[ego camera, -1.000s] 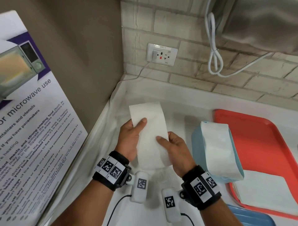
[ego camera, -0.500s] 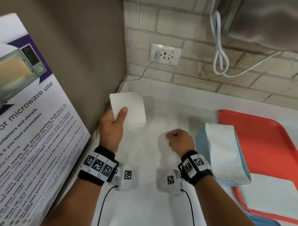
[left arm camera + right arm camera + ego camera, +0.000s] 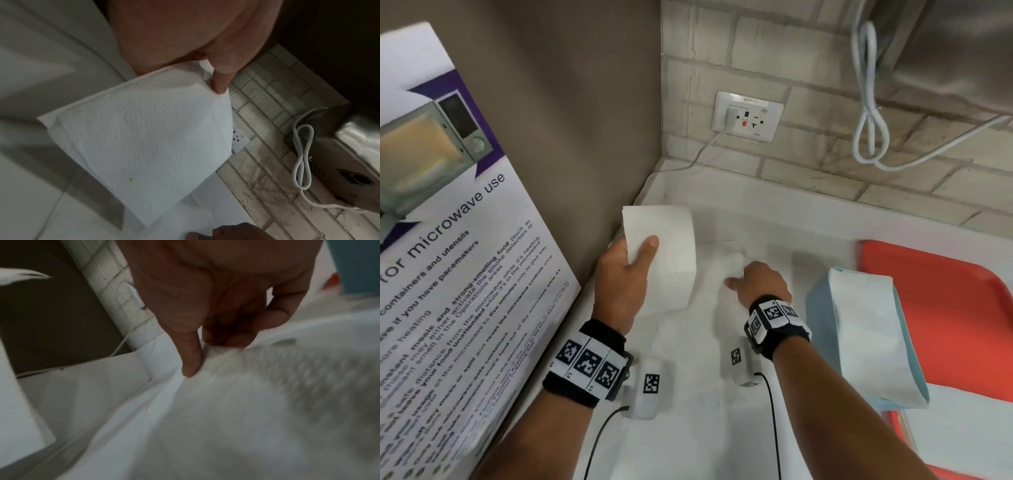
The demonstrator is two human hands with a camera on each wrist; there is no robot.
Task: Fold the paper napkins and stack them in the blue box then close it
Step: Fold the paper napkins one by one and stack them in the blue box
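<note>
The left hand [image 3: 625, 277] holds a folded napkin [image 3: 666, 253] lifted off the white desk [image 3: 688, 428], thumb on top and fingers [image 3: 221, 81] clamped beneath. The right hand [image 3: 760, 284] pinches the edge of another napkin [image 3: 726, 260] lying on the desk, thumb and fingers [image 3: 192, 360] together on the paper. The blue box [image 3: 820, 318] stands just right of that hand beside the orange tray [image 3: 941, 308], a napkin draped over it. Judging by this, folding is in hand; next comes lifting that sheet, creasing it, then stacking both in the box
</note>
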